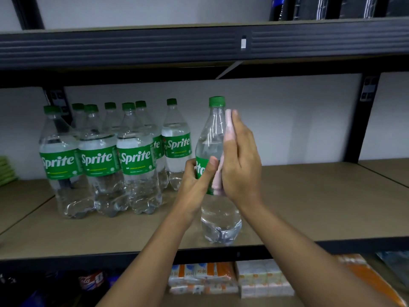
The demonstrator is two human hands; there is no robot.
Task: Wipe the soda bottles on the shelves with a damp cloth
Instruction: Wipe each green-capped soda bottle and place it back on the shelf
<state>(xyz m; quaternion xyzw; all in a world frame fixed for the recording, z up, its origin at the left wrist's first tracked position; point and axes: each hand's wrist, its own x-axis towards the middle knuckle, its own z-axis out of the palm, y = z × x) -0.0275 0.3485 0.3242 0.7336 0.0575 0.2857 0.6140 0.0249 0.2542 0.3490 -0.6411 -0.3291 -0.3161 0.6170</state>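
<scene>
My left hand grips the bottle at its label; my flat right hand presses the cloth against it.

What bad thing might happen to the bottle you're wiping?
The bottle is near the shelf's front edge; a hard push from the right hand pressing the cloth might tip it off. The cloth is damp, so the left hand gripping the bottle could slip. Tipping leftward, it might knock over the other Sprite bottles.
</scene>
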